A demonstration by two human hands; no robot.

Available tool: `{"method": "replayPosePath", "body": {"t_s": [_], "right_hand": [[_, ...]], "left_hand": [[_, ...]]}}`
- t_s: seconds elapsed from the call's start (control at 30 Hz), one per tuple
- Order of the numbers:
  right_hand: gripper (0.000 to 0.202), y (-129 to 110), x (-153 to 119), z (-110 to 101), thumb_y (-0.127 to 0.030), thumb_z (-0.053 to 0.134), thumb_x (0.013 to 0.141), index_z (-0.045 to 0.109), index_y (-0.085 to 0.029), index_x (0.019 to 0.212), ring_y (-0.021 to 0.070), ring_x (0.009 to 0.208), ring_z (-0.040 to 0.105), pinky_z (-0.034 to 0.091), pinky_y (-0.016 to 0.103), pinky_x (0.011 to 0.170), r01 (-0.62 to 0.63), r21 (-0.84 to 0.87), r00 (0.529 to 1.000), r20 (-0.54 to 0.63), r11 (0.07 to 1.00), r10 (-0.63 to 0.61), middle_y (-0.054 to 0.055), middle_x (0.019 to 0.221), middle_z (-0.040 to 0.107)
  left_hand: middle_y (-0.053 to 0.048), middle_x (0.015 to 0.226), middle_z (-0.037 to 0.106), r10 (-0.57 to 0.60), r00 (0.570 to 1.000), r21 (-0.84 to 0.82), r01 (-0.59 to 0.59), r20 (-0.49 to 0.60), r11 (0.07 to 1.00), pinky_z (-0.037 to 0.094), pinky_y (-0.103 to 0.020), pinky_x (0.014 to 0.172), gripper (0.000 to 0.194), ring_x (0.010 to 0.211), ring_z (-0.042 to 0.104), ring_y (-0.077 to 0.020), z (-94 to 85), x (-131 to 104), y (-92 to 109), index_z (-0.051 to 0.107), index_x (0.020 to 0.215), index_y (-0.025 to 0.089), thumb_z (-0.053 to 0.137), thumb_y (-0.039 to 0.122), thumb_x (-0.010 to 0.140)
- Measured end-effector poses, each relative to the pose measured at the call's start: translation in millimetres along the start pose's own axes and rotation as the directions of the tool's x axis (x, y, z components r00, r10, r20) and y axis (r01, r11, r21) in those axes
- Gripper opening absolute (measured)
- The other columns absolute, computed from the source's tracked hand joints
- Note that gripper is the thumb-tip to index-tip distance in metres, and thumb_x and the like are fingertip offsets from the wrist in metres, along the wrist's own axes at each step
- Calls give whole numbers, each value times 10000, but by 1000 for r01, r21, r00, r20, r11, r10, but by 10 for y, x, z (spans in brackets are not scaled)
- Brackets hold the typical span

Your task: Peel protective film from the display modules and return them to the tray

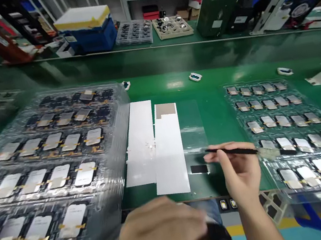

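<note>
My right hand point(241, 172) pinches a slim black pointed tool point(231, 151), its tip toward the left. The tool lies across the fingers, with a paler section toward its right end. Near its tip, a small black rectangle point(199, 169) rests on a clear sheet point(192, 131). Close to the camera, my left hand point(162, 235) is smeared by motion. Its fingers are curled around a small dark piece point(216, 234) with a shiny part, too blurred to name. Beyond it lie a white sheet strip point(168, 155) with a grey-brown patch and another white strip point(140, 144).
At left, a tall stack of clear trays point(113, 203) holds rows of small silver-faced modules. Another clear tray point(241, 118) of similar modules lies at right. Small white pieces point(195, 76) sit along the back. A raised shelf point(148, 49) bears a blue box point(90, 37) and parts trays.
</note>
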State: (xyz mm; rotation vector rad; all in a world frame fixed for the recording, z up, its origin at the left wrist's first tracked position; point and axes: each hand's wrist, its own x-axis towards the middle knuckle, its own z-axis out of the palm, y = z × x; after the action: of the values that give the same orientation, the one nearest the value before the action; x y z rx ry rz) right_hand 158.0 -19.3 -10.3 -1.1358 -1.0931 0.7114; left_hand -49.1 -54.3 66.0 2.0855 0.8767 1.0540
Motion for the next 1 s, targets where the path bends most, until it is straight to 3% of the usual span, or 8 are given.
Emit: {"method": "replayPosePath", "body": {"t_s": [0.17,0.33,0.5,0.83,1.0], "right_hand": [[162,43,-175,-232,-278,657,926,526,-206,990,149,714,719,640,260,632,-145,-87,987,59,986,150,45,947,660],[138,125,-265,-318,-280,629,949,541,-189,1003,158,774,727,651,283,711,-202,-148,974,70,968,214,62,993,638],[109,108,-280,-312,-224,620,951,548,-199,1030,159,829,731,649,281,750,-177,-136,977,95,975,191,53,1016,639],[113,86,-281,-286,-226,629,947,541,-197,1012,172,820,739,653,295,734,-181,-133,980,61,975,190,48,970,674],[182,48,-256,-300,-263,666,923,517,-208,1011,185,767,745,657,309,694,-236,-61,972,-13,970,235,49,970,684]], "left_hand": [[-23,896,767,-57,998,6,57,18,998,573,-270,703,145,789,694,-166,413,113,-465,675,1041,204,599,121,948],[-57,1003,738,-79,987,112,63,140,992,549,-376,867,137,1032,646,-233,612,153,-649,643,1054,187,537,140,979],[-75,1037,715,-81,970,152,46,230,987,546,-419,872,180,1050,628,-250,653,198,-691,631,1112,181,495,166,997],[-81,1034,716,-112,971,117,89,210,989,554,-395,878,182,1053,630,-242,666,197,-692,652,1086,175,504,152,982],[-69,1017,725,-122,978,55,114,170,992,543,-367,864,162,1019,644,-223,639,191,-684,659,1048,190,531,134,965]]}}
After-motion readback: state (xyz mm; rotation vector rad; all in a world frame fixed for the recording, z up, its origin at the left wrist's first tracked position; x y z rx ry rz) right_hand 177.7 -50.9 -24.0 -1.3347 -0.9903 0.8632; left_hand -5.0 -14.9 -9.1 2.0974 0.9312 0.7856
